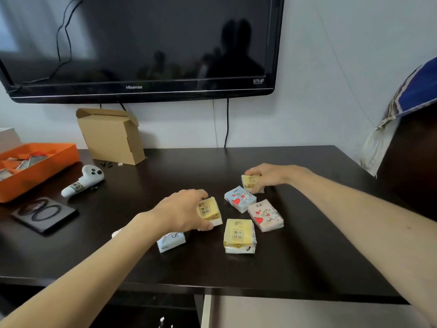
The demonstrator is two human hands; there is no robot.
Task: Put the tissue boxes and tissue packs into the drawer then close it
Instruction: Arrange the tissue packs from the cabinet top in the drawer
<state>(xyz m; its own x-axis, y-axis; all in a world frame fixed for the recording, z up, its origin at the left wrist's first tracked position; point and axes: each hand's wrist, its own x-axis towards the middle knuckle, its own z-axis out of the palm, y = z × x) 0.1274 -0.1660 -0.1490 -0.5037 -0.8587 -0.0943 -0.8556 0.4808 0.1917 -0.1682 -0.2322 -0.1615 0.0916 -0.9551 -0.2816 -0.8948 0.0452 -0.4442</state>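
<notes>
With left hand (183,210) and right hand (269,175) each gripping a yellow pack (209,210), fingers curled round, best lifted straight, then lowered into the open drawer (295,312).

Three tissue packs (239,235) were yellow, two pale blue (239,198), one pink (265,215) with red hearts and a cat. The table (307,245) was dark brown, the tray (47,162) orange.

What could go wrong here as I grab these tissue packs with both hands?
The left hand grips a yellow pack right above a blue pack near the forearm, which might get knocked. The right hand holds another yellow pack; four packs remain, so rushing to the drawer might drop one.
</notes>
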